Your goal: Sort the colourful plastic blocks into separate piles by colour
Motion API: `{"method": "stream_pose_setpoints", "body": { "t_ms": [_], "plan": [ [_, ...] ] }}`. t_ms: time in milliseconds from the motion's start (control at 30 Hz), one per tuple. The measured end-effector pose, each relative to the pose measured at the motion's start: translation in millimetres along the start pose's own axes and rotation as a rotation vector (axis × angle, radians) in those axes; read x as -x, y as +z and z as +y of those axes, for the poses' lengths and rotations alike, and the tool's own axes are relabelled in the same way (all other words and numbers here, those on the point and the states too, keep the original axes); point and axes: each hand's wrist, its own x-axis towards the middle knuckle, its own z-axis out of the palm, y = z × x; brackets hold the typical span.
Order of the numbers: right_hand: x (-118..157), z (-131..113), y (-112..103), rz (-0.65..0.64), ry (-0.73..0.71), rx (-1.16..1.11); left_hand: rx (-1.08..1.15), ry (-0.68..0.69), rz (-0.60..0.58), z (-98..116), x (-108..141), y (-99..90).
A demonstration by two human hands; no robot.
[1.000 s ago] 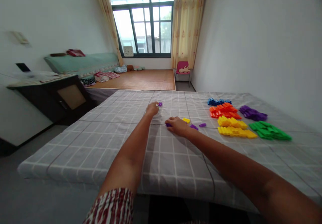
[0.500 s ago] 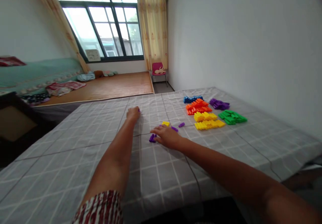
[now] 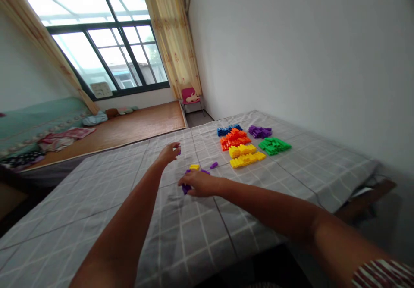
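My left hand (image 3: 170,153) is raised a little over the grey checked cloth, its fingers closed on a small purple piece (image 3: 179,150). Nearer to me, my right hand (image 3: 197,183) rests on the cloth, fingers curled round purple pieces (image 3: 186,188) partly hidden beneath them. Just beyond that hand lie a yellow piece (image 3: 194,167) and another purple piece. One loose purple piece (image 3: 214,165) sits to its right.
On the right of the cloth (image 3: 207,227) are piles of blue (image 3: 229,129), orange (image 3: 235,139), yellow (image 3: 246,156), green (image 3: 274,145) and purple (image 3: 260,131) pieces. A white wall rises beyond them. Behind stand a low bed (image 3: 145,122) and a pink chair (image 3: 190,96).
The camera view has tilted and shifted, so the piles appear further left. My left hand has come nearer my right hand and turned inward. My right hand's fingers have curled over the purple pieces.
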Motion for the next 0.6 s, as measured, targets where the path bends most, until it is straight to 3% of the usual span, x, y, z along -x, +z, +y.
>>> {"method": "stream_pose_setpoints", "body": {
  "t_ms": [67,167,267,367,467,600],
  "plan": [
    [30,26,-30,0.088,0.058,-0.107,0.165,0.049,-0.043,33,0,13.0],
    [89,79,-86,0.175,0.304,-0.261,0.359,0.134,-0.11,85,-4,37.9],
    [148,132,-142,0.325,0.691,-0.177,0.488,0.252,-0.175,130,-7,68.2],
    [190,169,-183,0.377,0.83,-0.101,0.583,0.344,-0.234,162,-6,99.5],
    [210,192,-198,0.388,0.902,-0.057,0.677,0.34,-0.261,176,3,125.8],
    [212,212,-191,0.394,0.961,-0.024,0.713,0.276,-0.275,167,13,144.7]
  ]
}}
